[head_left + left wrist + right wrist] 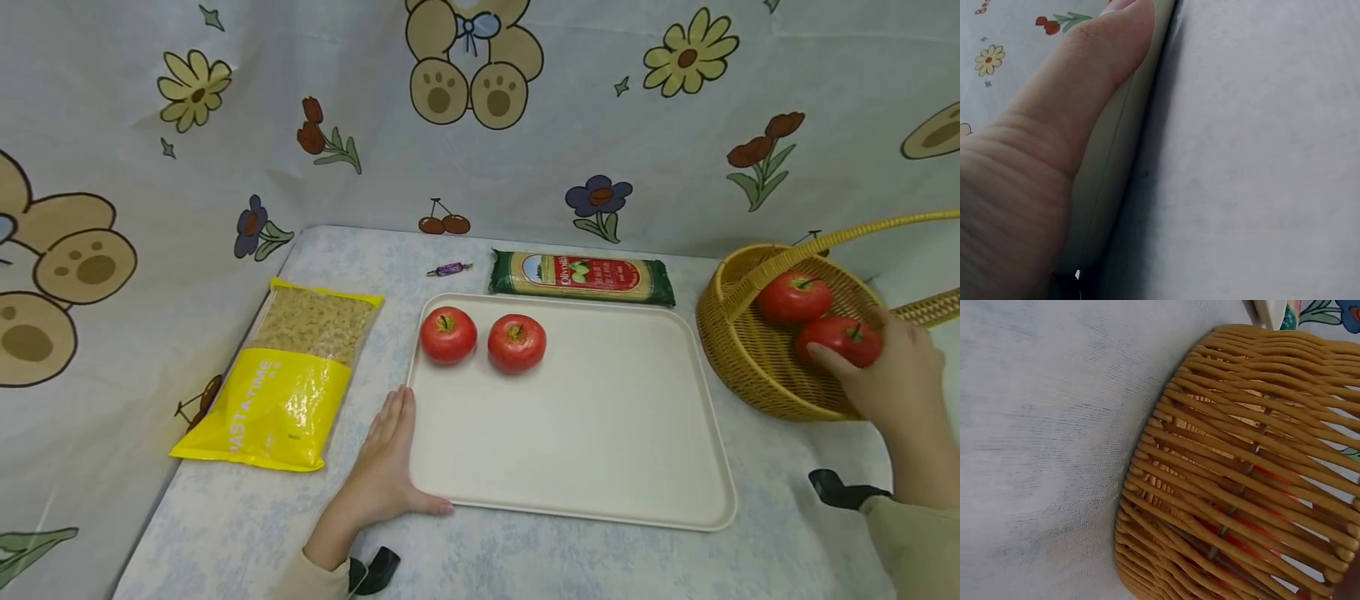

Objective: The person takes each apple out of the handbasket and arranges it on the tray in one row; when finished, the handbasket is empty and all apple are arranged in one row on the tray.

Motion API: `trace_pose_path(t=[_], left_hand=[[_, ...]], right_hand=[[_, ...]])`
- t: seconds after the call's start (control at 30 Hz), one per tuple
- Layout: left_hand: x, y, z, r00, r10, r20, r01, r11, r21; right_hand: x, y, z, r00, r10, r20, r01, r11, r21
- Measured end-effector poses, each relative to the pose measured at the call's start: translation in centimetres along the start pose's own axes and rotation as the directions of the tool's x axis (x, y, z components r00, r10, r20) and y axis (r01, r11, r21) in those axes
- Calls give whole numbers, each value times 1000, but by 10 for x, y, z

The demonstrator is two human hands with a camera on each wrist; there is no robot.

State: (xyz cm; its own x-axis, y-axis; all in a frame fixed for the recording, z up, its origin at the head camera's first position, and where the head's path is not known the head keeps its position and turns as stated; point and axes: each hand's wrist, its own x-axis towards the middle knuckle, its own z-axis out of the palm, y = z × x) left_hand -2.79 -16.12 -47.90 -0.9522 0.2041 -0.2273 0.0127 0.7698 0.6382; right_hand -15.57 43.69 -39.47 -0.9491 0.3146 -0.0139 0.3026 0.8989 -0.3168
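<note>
My left hand [384, 473] rests at the near left corner of a white tray [592, 433], fingers straight along its left side and thumb against the front edge. Two red apples [448, 335] sit on the tray's far left part. At the right, my right hand [906, 371] reaches into a wicker basket [757, 379] and grips a red apple [840, 335], thumb on its near side; the other fingers are partly hidden. Beside it in the basket lies another red apple [793, 296]. In the right wrist view, the basket's woven wall [1241, 469] hides most of the hand.
A yellow pasta bag [288, 392] lies left of the tray. Behind the tray are a green-ended spaghetti pack [583, 277] and a small purple wrapped candy [450, 269]. The basket's handle [847, 246] arches over it toward the right. A printed cloth [360, 67] hangs behind the table.
</note>
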Motion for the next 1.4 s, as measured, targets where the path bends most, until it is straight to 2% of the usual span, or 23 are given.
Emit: trace_pose_path(t=[0.17, 0.3, 0.5, 0.77, 1.17, 1.4], left_hand=[[0, 0, 0, 1000, 0, -2, 0, 1000, -8], [0, 0, 0, 1000, 0, 0, 0, 1000, -3], [0, 1, 0, 1000, -11, 9, 11, 1000, -1], [0, 1, 0, 1000, -8, 2, 8, 1000, 15], [-1, 2, 1, 1000, -5, -4, 5, 1000, 23], [0, 2, 0, 1000, -13, 9, 13, 1000, 17]], right_hand=[[13, 3, 1, 995, 96, 34, -96, 995, 4], [20, 8, 5, 991, 116, 65, -117, 993, 16], [24, 9, 11, 992, 104, 72, -104, 995, -6], [24, 10, 17, 998, 48, 44, -45, 997, -70], [26, 16, 19, 993, 49, 103, -46, 998, -33], [27, 15, 20, 981, 59, 185, -55, 998, -27]])
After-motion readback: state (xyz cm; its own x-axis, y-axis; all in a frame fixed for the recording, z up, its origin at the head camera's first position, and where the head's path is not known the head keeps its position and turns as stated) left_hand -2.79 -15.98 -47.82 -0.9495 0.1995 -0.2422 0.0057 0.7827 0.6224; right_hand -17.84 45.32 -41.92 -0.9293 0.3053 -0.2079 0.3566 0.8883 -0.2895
